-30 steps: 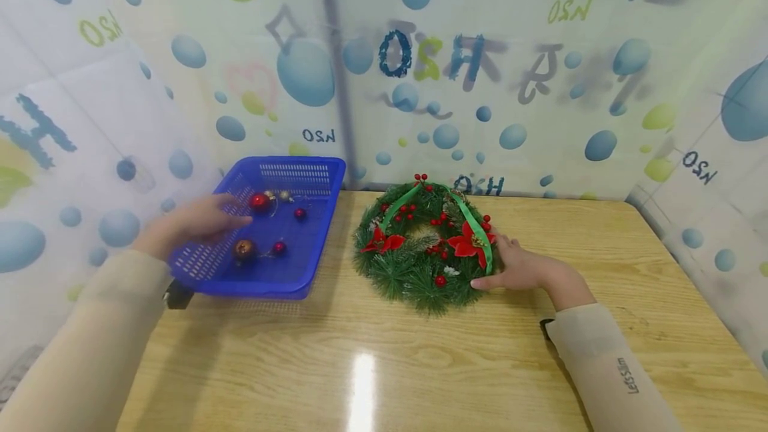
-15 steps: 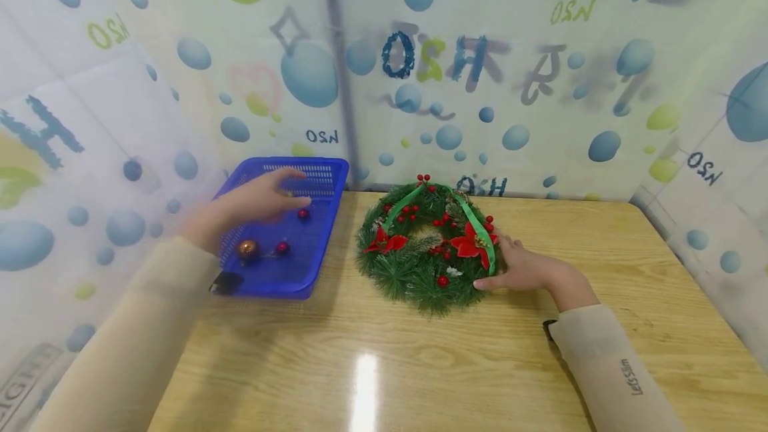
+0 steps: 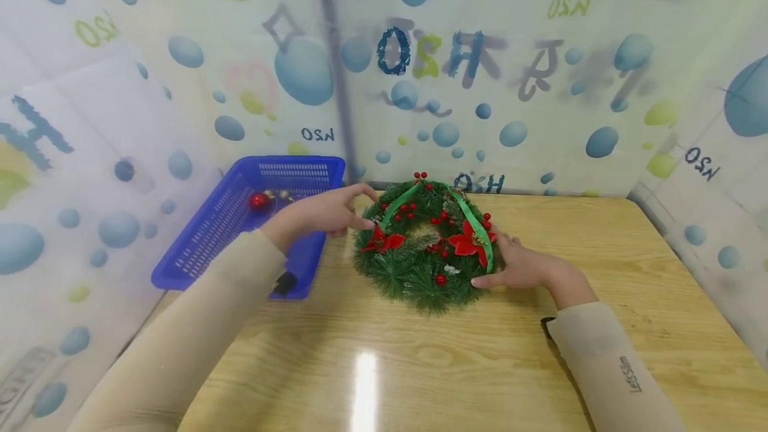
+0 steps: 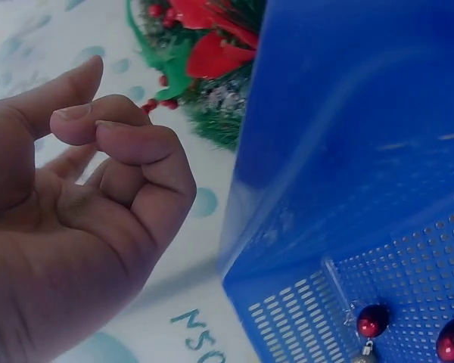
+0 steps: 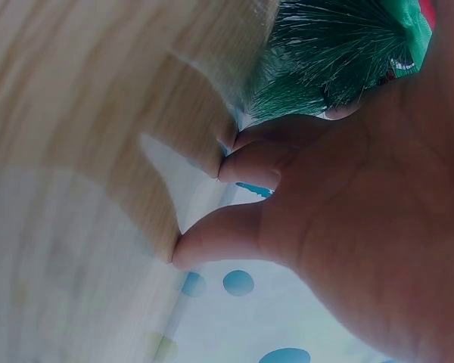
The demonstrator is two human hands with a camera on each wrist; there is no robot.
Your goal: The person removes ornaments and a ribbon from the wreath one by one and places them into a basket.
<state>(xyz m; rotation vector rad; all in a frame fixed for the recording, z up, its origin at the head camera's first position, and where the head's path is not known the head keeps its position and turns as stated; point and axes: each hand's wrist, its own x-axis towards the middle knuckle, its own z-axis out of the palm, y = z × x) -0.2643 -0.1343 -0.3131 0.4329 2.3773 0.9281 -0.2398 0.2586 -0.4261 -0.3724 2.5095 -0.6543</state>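
Observation:
A green Christmas wreath (image 3: 390, 275) with red poinsettias (image 3: 471, 243), berries and a green ribbon (image 3: 471, 212) lies on the table. My left hand (image 3: 327, 211) is by its left edge, in front of the basket's right rim. In the left wrist view the fingers (image 4: 147, 147) are loosely bent, with nothing visible between them and the thumb. My right hand (image 3: 525, 269) rests against the wreath's right side, thumb along its edge. In the right wrist view those fingertips (image 5: 193, 246) touch the tabletop; some fingers are partly hidden beside the wreath.
A blue plastic basket (image 3: 180, 262) stands at the table's left, partly covered by my left arm. Inside are a red ball ornament (image 3: 259, 201), small gold ones (image 3: 284, 196) and dark red ones (image 4: 373, 321). A patterned curtain (image 3: 510, 95) hangs behind the wooden table (image 3: 468, 372).
My left hand has moved right, from over the basket to the wreath's left edge. The wreath and my right hand have stayed in place.

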